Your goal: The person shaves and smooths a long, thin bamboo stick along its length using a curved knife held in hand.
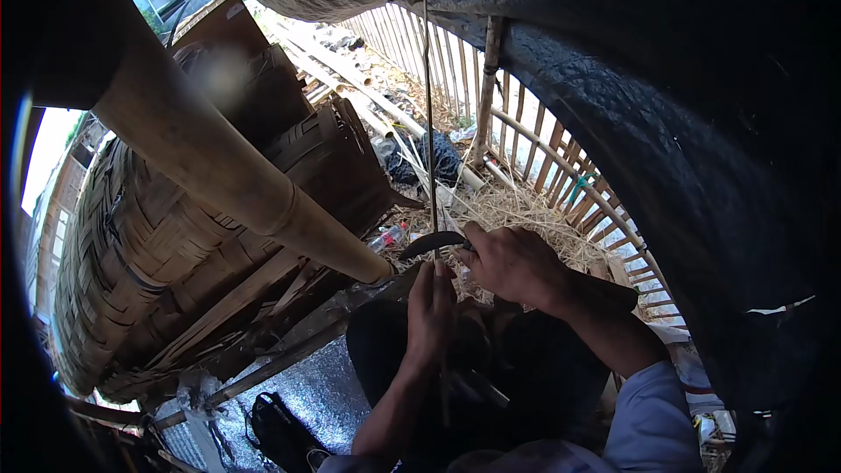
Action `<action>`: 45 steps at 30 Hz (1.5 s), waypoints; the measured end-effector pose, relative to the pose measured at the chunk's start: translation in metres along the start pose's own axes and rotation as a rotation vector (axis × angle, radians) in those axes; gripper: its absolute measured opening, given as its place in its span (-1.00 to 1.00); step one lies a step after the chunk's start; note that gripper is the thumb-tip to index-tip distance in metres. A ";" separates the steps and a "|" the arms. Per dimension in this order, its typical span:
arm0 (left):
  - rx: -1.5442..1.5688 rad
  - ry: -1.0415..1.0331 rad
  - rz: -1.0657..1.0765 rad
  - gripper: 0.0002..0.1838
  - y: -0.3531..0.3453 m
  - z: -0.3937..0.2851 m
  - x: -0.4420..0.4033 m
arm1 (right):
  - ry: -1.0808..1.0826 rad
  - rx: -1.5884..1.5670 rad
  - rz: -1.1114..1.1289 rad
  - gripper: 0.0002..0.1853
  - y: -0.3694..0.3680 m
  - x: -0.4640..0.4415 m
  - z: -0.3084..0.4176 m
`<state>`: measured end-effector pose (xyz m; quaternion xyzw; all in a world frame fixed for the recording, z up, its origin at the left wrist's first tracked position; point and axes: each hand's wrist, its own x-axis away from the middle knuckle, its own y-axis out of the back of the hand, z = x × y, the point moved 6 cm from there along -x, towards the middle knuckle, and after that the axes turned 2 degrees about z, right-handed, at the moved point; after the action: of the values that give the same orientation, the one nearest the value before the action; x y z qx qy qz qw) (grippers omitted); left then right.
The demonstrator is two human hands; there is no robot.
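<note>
My left hand (430, 307) is closed around a long, thin bamboo strip (430, 123), which runs upright from my lap past the top of the view. My right hand (511, 264) grips the handle of a knife with a dark curved blade (431, 244). The blade lies across the strip just above my left fingers and appears to touch it. Most of the handle is hidden inside my right fist.
A thick bamboo pole (219, 149) slants across the left, before a large woven bamboo basket (158, 271). Shavings (526, 219) cover the ground ahead. A slatted bamboo fence (561, 153) and dark plastic sheeting (648, 123) stand right. A black pouch (285, 434) lies lower left.
</note>
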<state>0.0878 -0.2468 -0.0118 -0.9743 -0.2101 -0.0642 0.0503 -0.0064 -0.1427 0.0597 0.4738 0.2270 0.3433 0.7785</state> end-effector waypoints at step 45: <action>-0.360 -0.071 -0.103 -0.68 0.001 0.003 0.006 | -0.044 0.030 0.045 -0.65 -0.012 -0.006 -0.007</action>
<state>0.0943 -0.2448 -0.0143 -0.9572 -0.2462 -0.0688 -0.1355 -0.0114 -0.1469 0.0459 0.4977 0.2045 0.3468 0.7682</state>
